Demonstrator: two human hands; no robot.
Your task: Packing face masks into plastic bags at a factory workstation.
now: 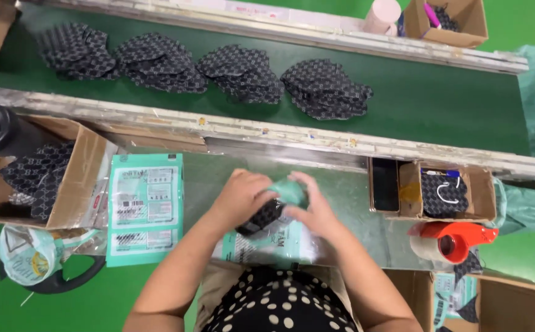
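Both hands meet over the metal worktop (353, 203). My left hand (243, 195) grips a dark patterned fabric piece (260, 216) from the left. My right hand (311, 206) holds the teal plastic pouch (290, 190) around it from the right. The fabric sits partly inside the pouch. Beneath my hands lies another teal printed pouch (267, 246), flat on the worktop.
Several piles of patterned fabric (326, 89) lie on the green conveyor belt (445, 101). A stack of teal pouches (145, 206) and a cardboard box of fabric (40, 178) sit left. A small box (442, 193) and a red tape dispenser (455, 240) sit right.
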